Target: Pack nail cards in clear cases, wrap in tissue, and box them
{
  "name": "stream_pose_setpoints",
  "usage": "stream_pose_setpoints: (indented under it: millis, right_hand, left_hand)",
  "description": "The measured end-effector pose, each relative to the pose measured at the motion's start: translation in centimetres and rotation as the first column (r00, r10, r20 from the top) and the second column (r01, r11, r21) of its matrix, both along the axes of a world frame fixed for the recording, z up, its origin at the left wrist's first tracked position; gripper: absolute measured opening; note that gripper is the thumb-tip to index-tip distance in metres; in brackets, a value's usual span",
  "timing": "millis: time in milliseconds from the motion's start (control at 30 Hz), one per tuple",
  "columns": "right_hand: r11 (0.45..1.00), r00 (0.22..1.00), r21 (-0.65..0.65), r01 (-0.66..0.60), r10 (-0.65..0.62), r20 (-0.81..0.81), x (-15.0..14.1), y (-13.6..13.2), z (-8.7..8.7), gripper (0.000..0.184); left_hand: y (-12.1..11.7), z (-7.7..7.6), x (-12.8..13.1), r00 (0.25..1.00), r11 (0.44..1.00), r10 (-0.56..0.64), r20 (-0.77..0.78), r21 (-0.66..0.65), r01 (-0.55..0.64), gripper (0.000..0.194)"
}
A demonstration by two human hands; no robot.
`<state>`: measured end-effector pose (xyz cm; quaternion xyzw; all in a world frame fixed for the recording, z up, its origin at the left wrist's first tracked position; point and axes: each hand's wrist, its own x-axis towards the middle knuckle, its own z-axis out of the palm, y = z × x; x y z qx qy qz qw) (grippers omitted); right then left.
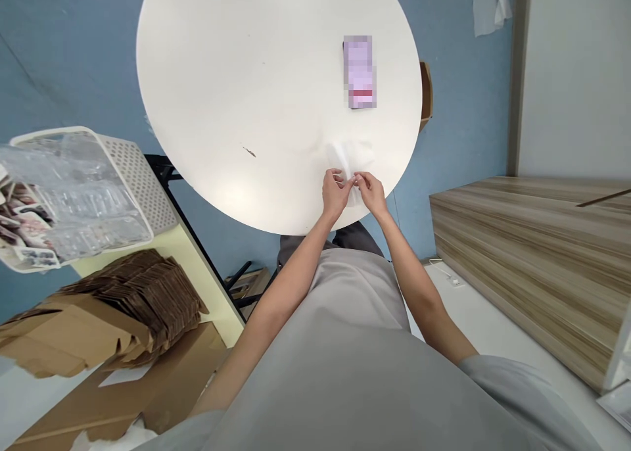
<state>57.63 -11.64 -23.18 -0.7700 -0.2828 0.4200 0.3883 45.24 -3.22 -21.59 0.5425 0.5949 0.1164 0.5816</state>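
Note:
Near the front right edge of the round white table (236,89), a thin, translucent white piece, which looks like a plastic bag or film (348,154), is pinched between my hands. My left hand (335,193) has thumb and fingers closed at the near part of the film. From the other side my right hand (369,191) pinches it too, its fingertips meeting the left thumb. Part of the film spreads on the tabletop beyond the fingers. Farther off on the table lies a purple-pink rectangular item (359,71), blurred out, apart from both hands.
To the left, a white basket (133,181) holds clear plastic packaging, beside a stack of folded brown cardboard (148,306). A wood-grain cabinet (532,247) stands at right. A brown box (426,96) shows past the table's right edge. White paper (488,12) lies on the blue floor.

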Motion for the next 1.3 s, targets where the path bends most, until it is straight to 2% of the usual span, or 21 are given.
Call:
stream_pose_setpoints:
  millis: [133,200,300,433,533,700,800,867,933,1067,1133,1200,1300]
  right_hand:
    - [1.000,0.995,-0.013,-0.003,0.005,0.102,0.5,-0.3,-0.1,0.047]
    - [0.999,0.980,-0.049,-0.024,0.033,0.197,0.4,-0.1,-0.6,0.045]
    - [0.989,0.948,-0.124,-0.075,0.110,0.299,-0.3,0.4,-1.2,0.045]
    - [0.973,0.933,-0.171,-0.153,0.199,0.300,-2.2,1.2,-1.3,0.045]
    - [0.963,0.939,-0.163,-0.214,0.249,0.237,-4.4,2.1,-1.0,0.043]
    - [0.912,0.915,-0.153,-0.380,0.395,0.086,-8.9,4.4,-0.8,0.045]
    - [0.885,0.893,-0.145,-0.443,0.450,0.016,-10.0,5.6,-0.9,0.043]
    - [0.894,0.901,-0.116,-0.433,0.433,-0.026,-9.6,6.0,-0.9,0.037]
    - [0.927,0.930,-0.075,-0.366,0.362,-0.069,-8.4,5.9,-0.6,0.033]
    - [0.981,0.976,-0.041,-0.191,0.185,-0.115,-5.7,5.0,0.4,0.042]
    - [0.987,0.987,-0.079,-0.140,0.133,-0.088,-4.8,4.5,0.6,0.036]
    - [0.984,0.993,-0.139,-0.113,0.106,-0.056,-4.6,4.2,0.5,0.028]
    - [0.974,0.994,-0.198,-0.105,0.097,-0.050,-5.3,4.1,0.1,0.022]
  left_hand:
    - [-0.4,-1.4,1.0,0.999,0.999,-0.040,0.013,0.028,0.040,0.030]
    - [-0.3,-2.0,1.0,0.999,0.999,-0.030,-0.016,0.041,0.031,0.033]
    - [0.1,-2.6,0.7,0.992,0.996,0.075,-0.099,0.046,-0.070,0.042]
    - [1.1,-2.9,-1.0,0.976,0.982,0.183,-0.118,-0.031,-0.187,0.043]
    - [2.0,-2.2,-3.9,0.960,0.965,0.256,-0.117,-0.032,-0.261,0.038]
    - [2.7,0.2,-9.9,0.926,0.942,0.336,-0.172,0.044,-0.334,0.036]
    - [2.7,1.4,-11.3,0.911,0.932,0.361,-0.198,0.086,-0.351,0.037]
    - [2.7,1.8,-10.8,0.925,0.940,0.340,-0.170,0.081,-0.331,0.038]
    - [2.6,1.8,-9.5,0.948,0.955,0.297,-0.112,0.051,-0.293,0.039]
    - [2.4,0.7,-6.2,0.965,0.964,0.261,-0.028,-0.044,-0.262,0.048]
    - [2.3,-0.1,-5.1,0.966,0.962,0.258,-0.019,-0.088,-0.259,0.050]
    - [2.3,-0.7,-4.8,0.966,0.963,0.256,-0.032,-0.074,-0.258,0.051]
    - [2.4,-1.3,-5.9,0.944,0.951,0.306,-0.121,-0.012,-0.310,0.052]
